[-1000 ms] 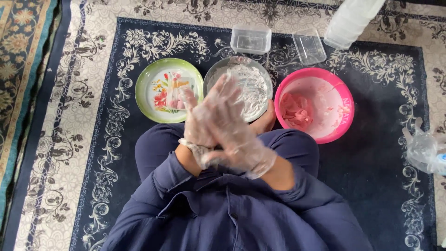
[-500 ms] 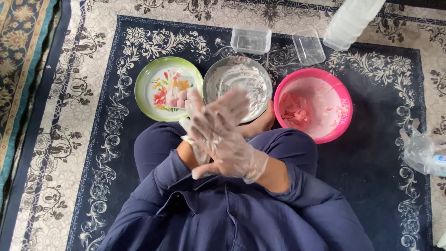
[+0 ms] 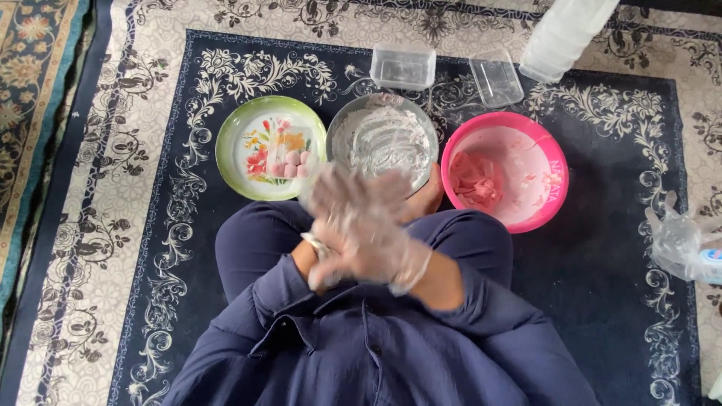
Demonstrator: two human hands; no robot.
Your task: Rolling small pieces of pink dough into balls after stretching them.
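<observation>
My two hands wear thin clear plastic gloves and are pressed palm to palm over my lap, blurred by motion. My right hand (image 3: 376, 237) lies on top with its fingers spread toward the upper left. My left hand (image 3: 322, 272) is underneath, mostly covered, with a bracelet at the wrist. Whatever lies between the palms is hidden. Just beyond the hands stands a metal bowl (image 3: 383, 139) coated with white flour. To its left, a green-rimmed flowered plate (image 3: 233, 143) holds a few small pink balls (image 3: 292, 163). On the right, a pink bowl (image 3: 555, 188) contains pink dough (image 3: 472, 183).
I sit cross-legged in dark blue clothes on a dark patterned rug (image 3: 150, 225). Two clear plastic boxes (image 3: 402, 68) (image 3: 496, 79) lie behind the bowls, with a stack of clear containers (image 3: 564, 34) at the top right. A crumpled plastic bag (image 3: 677, 242) lies at the right edge.
The pressed hands have kept sliding against each other, the top hand's fingers shifting up and left toward the metal bowl. Bowls and plate have not moved.
</observation>
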